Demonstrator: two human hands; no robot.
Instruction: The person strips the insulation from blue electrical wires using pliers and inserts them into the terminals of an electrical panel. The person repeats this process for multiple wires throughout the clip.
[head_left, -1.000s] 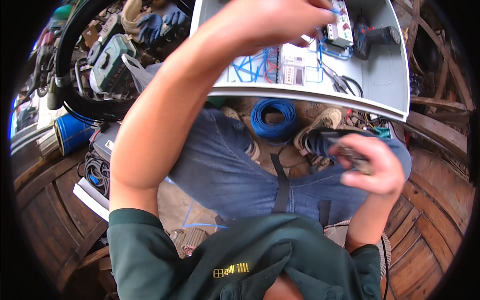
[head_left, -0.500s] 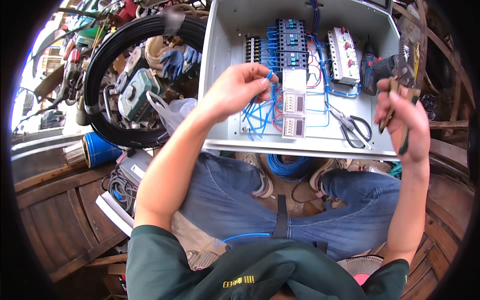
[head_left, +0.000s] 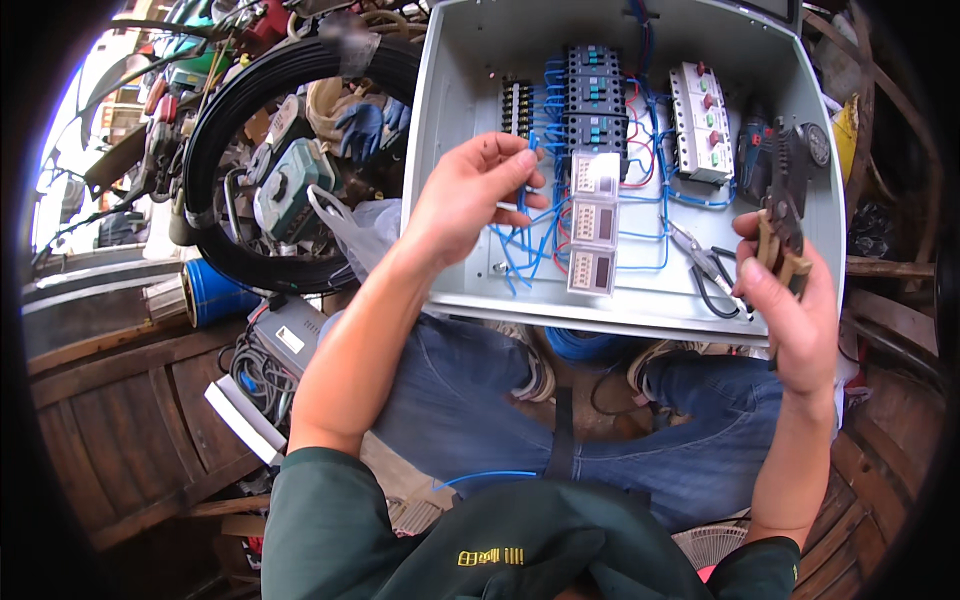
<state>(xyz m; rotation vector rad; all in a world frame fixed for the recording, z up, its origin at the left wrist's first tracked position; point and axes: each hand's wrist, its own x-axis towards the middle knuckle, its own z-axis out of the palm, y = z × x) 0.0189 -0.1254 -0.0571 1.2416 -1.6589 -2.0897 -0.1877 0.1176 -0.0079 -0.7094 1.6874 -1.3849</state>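
My left hand (head_left: 481, 192) pinches a blue wire (head_left: 532, 142) over the left part of an open metal cabinet (head_left: 455, 110), near a black terminal strip (head_left: 517, 100). At the cabinet's front right, my right hand (head_left: 792, 305) grips a dark wire tool (head_left: 784, 200) with tan handles, its jaws pointing up. Beside the terminal strip are stacked black contactors (head_left: 594, 85), then three clear-covered timer modules (head_left: 590, 267). A white breaker row (head_left: 700, 120) with red and green buttons stands at the right. Black-handled pliers (head_left: 690, 245) lie near my right hand, and a cordless drill (head_left: 752, 152) is behind it.
A black cable coil (head_left: 210, 170) rings blue gloves (head_left: 358, 135) and a green tool case (head_left: 290, 190) at left. A plastic bag (head_left: 352, 240), blue drum (head_left: 212, 292) and white carton (head_left: 243, 423) lie nearby. A blue wire coil (head_left: 578, 345) sits below the cabinet, between my legs.
Since a second ago my left hand has come down and back to the wires. My right hand rose from my lap with the tool, then shifted slightly down and left. The cabinet appears lower in view.
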